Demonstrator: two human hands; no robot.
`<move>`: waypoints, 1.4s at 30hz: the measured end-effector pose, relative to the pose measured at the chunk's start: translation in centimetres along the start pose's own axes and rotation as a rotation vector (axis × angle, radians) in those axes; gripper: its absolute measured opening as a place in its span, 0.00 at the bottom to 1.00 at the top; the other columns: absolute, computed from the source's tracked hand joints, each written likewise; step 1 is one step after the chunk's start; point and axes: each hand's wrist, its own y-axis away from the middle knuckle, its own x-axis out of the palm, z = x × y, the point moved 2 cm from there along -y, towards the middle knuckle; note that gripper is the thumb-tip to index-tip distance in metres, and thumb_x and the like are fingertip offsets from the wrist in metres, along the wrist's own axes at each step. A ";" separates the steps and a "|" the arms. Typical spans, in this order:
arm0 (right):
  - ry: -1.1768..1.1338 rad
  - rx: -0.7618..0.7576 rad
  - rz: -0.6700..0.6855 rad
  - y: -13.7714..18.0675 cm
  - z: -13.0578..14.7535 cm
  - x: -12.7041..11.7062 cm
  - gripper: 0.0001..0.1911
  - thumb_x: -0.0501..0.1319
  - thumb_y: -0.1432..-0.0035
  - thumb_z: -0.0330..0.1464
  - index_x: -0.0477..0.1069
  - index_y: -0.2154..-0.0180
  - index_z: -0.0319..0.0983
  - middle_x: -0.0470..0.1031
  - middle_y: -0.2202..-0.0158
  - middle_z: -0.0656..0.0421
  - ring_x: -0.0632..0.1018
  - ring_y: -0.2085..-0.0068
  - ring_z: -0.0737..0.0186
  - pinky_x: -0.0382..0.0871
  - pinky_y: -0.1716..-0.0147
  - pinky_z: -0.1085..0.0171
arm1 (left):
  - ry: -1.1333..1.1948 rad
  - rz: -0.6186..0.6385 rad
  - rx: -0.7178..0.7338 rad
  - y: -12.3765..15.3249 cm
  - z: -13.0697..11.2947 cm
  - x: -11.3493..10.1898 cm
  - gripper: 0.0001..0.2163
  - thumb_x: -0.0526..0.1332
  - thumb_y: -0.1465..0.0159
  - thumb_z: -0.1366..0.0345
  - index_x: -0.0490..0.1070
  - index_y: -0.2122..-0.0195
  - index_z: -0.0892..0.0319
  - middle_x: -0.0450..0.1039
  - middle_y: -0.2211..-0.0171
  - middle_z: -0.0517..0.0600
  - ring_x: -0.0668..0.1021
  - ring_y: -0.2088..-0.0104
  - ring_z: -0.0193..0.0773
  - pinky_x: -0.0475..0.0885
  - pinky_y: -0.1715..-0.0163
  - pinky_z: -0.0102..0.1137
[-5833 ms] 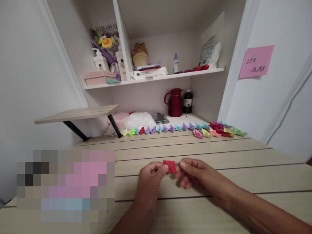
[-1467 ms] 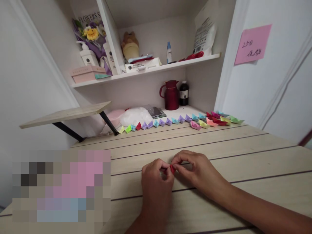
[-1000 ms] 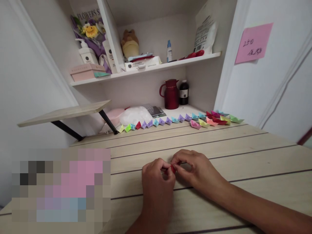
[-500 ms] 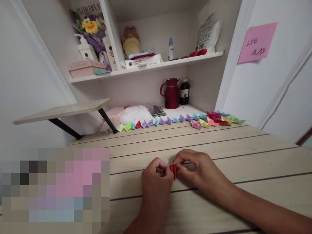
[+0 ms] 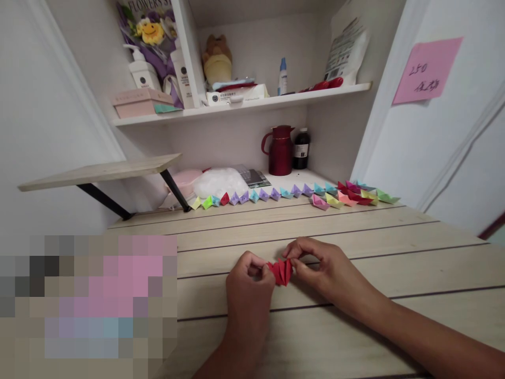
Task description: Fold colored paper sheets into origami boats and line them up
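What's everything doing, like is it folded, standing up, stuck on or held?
Red paper: folded, held in both hands
Left hand: pinching the paper
Right hand: pinching the paper
Boats: folded, set out in rows
Jug: upright
Dark bottle: upright, capped
Spray bottle: upright
Note: stuck up, written on

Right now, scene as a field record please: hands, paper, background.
left hand: pinching the left end of the folded red paper
right hand: pinching its right end
paper boats: mixed colours, lined along the far part of the table
red jug: upright, beside a dark bottle
pink note: stuck up at right, handwritten
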 end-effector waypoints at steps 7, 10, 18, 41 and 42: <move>-0.081 0.086 0.099 -0.2 -0.4 -0.2 0.03 0.56 0.44 0.29 0.67 0.70 0.40 0.76 0.68 0.60 0.75 0.66 0.61 0.67 0.65 0.64 | -0.055 0.000 0.105 0.3 0.1 0.4 0.05 0.57 0.48 0.73 0.68 0.77 0.57 0.72 0.80 0.44 0.74 0.76 0.34 0.66 0.74 0.26; -0.124 0.110 0.118 -0.1 0.0 -0.1 0.04 0.56 0.42 0.32 0.65 0.69 0.40 0.75 0.65 0.59 0.75 0.63 0.60 0.67 0.63 0.63 | -0.059 0.002 0.117 0.3 0.1 0.4 0.06 0.57 0.47 0.74 0.67 0.78 0.57 0.71 0.80 0.44 0.74 0.77 0.34 0.67 0.74 0.26; -0.005 0.101 0.097 0.4 0.3 1.1 0.06 0.58 0.46 0.27 0.62 0.65 0.42 0.73 0.68 0.62 0.73 0.66 0.62 0.66 0.67 0.65 | -0.156 -0.008 0.284 0.6 -0.1 0.5 0.06 0.56 0.47 0.74 0.68 0.77 0.56 0.73 0.77 0.44 0.76 0.73 0.36 0.68 0.68 0.29; 0.222 0.042 0.108 -0.3 -0.6 1.0 0.11 0.59 0.53 0.20 0.73 0.69 0.40 0.72 0.67 0.60 0.72 0.68 0.64 0.64 0.68 0.67 | -0.143 0.072 0.199 0.2 0.6 0.7 0.09 0.56 0.49 0.78 0.66 0.72 0.56 0.73 0.72 0.46 0.76 0.70 0.38 0.69 0.66 0.32; 0.251 0.032 0.118 -0.3 -0.6 0.9 0.12 0.59 0.53 0.20 0.73 0.68 0.41 0.72 0.67 0.60 0.73 0.67 0.63 0.64 0.68 0.66 | -0.145 0.072 0.188 0.2 0.7 0.8 0.09 0.56 0.49 0.78 0.66 0.71 0.56 0.73 0.71 0.46 0.76 0.69 0.38 0.69 0.65 0.32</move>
